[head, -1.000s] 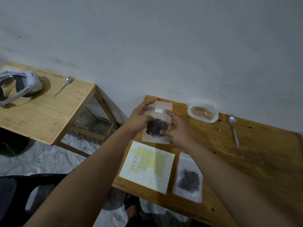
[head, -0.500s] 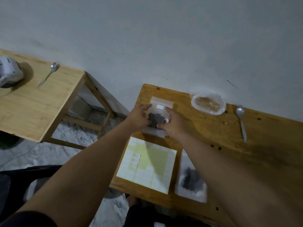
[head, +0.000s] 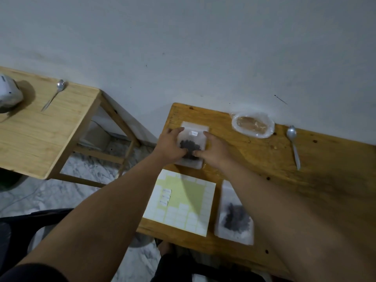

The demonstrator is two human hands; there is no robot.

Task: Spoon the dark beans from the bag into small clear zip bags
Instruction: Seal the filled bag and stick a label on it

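L hand [head: 169, 146] and R hand [head: 213, 153] both grasped the small zip bag [head: 193, 138], one hand per side. Thumbs lay on top, tips nearly meeting over the dark beans [head: 189, 147]. Fingers curled at the bag's edges; couldn't tell if any reached under it. The bag lay flat just beyond the label sheet [head: 184, 202], on the wall side. It had a tiny white sticker [head: 194, 133] near its top, print too small to read. White edges stuck out above and below the bag, poss. more bags under it, hard to say. The thumbs hid part of the beans.

Just right of the label sheet lay a second zip bag [head: 234, 219] w/ a dark heap inside, blurred, its right side covered by the R forearm. Beyond the sheet and to the right, by the wall, sat an open clear bag [head: 252, 125] w/ sth brownish in it, contents unclear. A metal spoon [head: 293, 146] lay further right, bowl toward the wall. All were on a wooden table [head: 325, 169], part hidden by the arm. Far left of the sheet stood a lighter table [head: 40, 135] w/ another spoon [head: 53, 95] and a white device [head: 9, 96] cut off at the frame edge.
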